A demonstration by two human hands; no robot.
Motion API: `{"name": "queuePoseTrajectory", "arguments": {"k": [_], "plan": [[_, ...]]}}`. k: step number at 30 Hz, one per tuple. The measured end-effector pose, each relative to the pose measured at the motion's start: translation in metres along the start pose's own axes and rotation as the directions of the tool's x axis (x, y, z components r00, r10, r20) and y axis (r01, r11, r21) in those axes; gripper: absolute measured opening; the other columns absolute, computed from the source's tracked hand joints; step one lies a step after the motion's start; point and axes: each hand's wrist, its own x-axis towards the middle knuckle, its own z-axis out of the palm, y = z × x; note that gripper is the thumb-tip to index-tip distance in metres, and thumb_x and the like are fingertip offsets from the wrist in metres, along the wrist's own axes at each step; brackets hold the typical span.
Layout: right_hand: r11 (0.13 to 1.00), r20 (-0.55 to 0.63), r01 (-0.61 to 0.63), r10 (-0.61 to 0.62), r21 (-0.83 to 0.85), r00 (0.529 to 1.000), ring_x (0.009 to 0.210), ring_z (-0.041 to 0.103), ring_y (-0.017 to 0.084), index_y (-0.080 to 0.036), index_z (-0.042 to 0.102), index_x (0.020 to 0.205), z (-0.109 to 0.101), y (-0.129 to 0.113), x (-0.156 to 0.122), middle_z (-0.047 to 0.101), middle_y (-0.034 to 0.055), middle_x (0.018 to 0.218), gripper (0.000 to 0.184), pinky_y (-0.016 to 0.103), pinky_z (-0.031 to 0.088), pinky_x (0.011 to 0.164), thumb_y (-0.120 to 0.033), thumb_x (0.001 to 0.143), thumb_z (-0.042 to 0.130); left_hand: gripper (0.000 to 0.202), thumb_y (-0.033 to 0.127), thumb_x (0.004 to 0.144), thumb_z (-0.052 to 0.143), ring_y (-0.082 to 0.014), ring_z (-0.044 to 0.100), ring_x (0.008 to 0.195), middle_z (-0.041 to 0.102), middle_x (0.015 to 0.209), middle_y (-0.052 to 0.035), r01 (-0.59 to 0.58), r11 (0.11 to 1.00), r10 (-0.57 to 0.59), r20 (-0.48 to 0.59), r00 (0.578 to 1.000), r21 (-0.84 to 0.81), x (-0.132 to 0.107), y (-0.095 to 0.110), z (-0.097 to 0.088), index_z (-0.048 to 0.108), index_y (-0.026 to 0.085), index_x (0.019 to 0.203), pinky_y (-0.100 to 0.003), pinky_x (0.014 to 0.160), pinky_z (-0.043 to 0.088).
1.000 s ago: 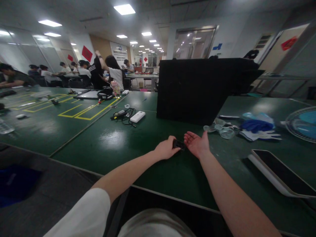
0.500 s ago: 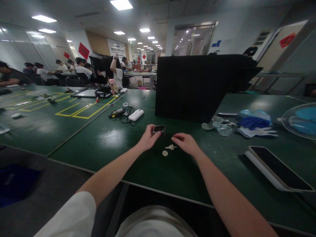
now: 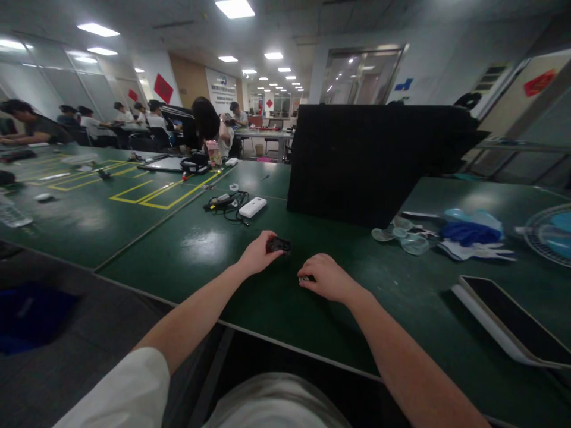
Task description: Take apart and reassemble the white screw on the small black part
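My left hand point(image 3: 259, 252) is closed around one end of a small black box-like housing point(image 3: 280, 245), held just above the green table point(image 3: 250, 291). To the right of it, my right hand point(image 3: 328, 276) is curled low over the table. A small pale gear part point(image 3: 304, 279) shows between its thumb and fingertips, and most of that part is hidden by the fingers.
A large black panel point(image 3: 352, 166) stands beyond my hands. Left of it lie a white power bank point(image 3: 253, 207) and tangled black cables point(image 3: 225, 203). On the right are clear plastic cups point(image 3: 413, 242), gloves point(image 3: 473, 233) and a phone-like device point(image 3: 513, 318).
My right hand has moved down and closed on a pale part that lay on the table. The left hand has lowered slightly and turned the black housing. The view has shifted a little.
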Motion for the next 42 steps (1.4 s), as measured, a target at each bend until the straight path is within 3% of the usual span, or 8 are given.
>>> {"name": "queuePoseTrajectory", "arguments": {"k": [4,11,21,24,32,37,39,42], "plan": [[0.999,-0.062,-0.044,0.045,0.003,0.997,0.091,0.064,0.025,-0.029,0.075,0.095,0.001,-0.002,0.004,0.073,0.0040,0.091,0.017,0.049,0.034,0.102,-0.029,0.085,0.061,0.048,0.034,0.078,0.071,-0.0201,0.066,0.092,0.066,0.107,-0.0056,-0.013,0.999,0.011,0.054,0.998,0.031,-0.005,0.006,0.001,0.049,0.023,0.120,-0.034,0.082,0.052],[0.975,-0.317,-0.114,0.171,0.190,0.933,0.092,0.062,0.026,-0.030,0.071,0.108,0.005,-0.003,0.007,0.072,0.0046,0.101,0.025,0.045,0.048,0.081,-0.036,0.094,0.051,0.049,0.038,0.078,0.071,-0.0207,0.065,0.091,0.066,0.109,-0.0052,-0.054,0.991,0.034,0.161,0.986,0.124,-0.010,0.013,0.010,0.049,0.025,0.120,-0.034,0.080,0.052],[0.993,-0.424,-0.035,0.079,0.110,0.902,0.119,0.048,0.029,-0.032,0.076,0.096,0.019,-0.003,0.016,0.059,0.0055,0.123,0.017,0.051,0.046,0.095,-0.029,0.090,0.060,0.048,0.042,0.080,0.068,-0.0206,0.064,0.092,0.065,0.108,-0.0054,-0.109,0.993,0.096,0.239,0.966,0.041,-0.015,0.029,0.019,0.051,0.023,0.120,-0.034,0.079,0.051],[0.987,-0.422,-0.063,0.121,0.149,0.898,0.118,0.049,0.029,-0.031,0.076,0.095,0.024,-0.001,0.018,0.058,0.0066,0.122,0.015,0.050,0.046,0.095,-0.030,0.088,0.063,0.048,0.039,0.078,0.070,-0.0201,0.064,0.091,0.065,0.108,-0.0052,-0.100,0.995,0.093,0.233,0.968,0.021,-0.015,0.027,0.019,0.052,0.022,0.120,-0.034,0.080,0.051],[0.879,-0.540,-0.158,0.409,0.450,0.736,0.098,0.059,0.026,-0.025,0.073,0.085,-0.004,0.024,0.004,0.063,0.0086,0.106,0.026,0.046,0.049,0.086,-0.050,0.084,0.064,0.049,0.035,0.077,0.072,-0.0196,0.065,0.093,0.066,0.105,-0.0039,-0.065,0.998,0.065,0.194,0.979,-0.007,-0.014,0.025,0.019,0.051,0.024,0.120,-0.034,0.084,0.051],[0.922,-0.251,-0.184,0.278,0.340,0.927,0.092,0.060,0.026,-0.029,0.075,0.101,-0.012,0.040,-0.012,0.067,0.0063,0.103,0.031,0.045,0.049,0.084,-0.046,0.074,0.073,0.046,0.036,0.078,0.070,-0.0201,0.065,0.092,0.067,0.105,-0.0041,-0.039,0.999,0.037,0.153,0.988,0.009,-0.013,0.021,0.018,0.050,0.024,0.118,-0.033,0.080,0.051],[0.948,-0.152,-0.206,0.247,0.244,0.957,0.098,0.059,0.028,-0.030,0.074,0.107,-0.006,0.041,-0.012,0.066,0.0063,0.110,0.036,0.045,0.048,0.084,-0.042,0.073,0.074,0.046,0.037,0.078,0.070,-0.0205,0.066,0.091,0.067,0.105,-0.0043,-0.021,0.999,0.016,0.137,0.990,0.040,-0.012,0.021,0.017,0.050,0.024,0.117,-0.033,0.079,0.051],[0.966,-0.081,-0.232,0.242,0.116,0.967,0.093,0.059,0.027,-0.030,0.075,0.100,0.005,0.040,-0.007,0.067,0.0065,0.102,0.024,0.044,0.049,0.077,-0.033,0.078,0.067,0.046,0.038,0.078,0.070,-0.0211,0.066,0.092,0.067,0.107,-0.0050,-0.001,0.997,-0.009,0.126,0.992,0.079,-0.012,0.021,0.016,0.050,0.024,0.118,-0.034,0.078,0.051]]}}
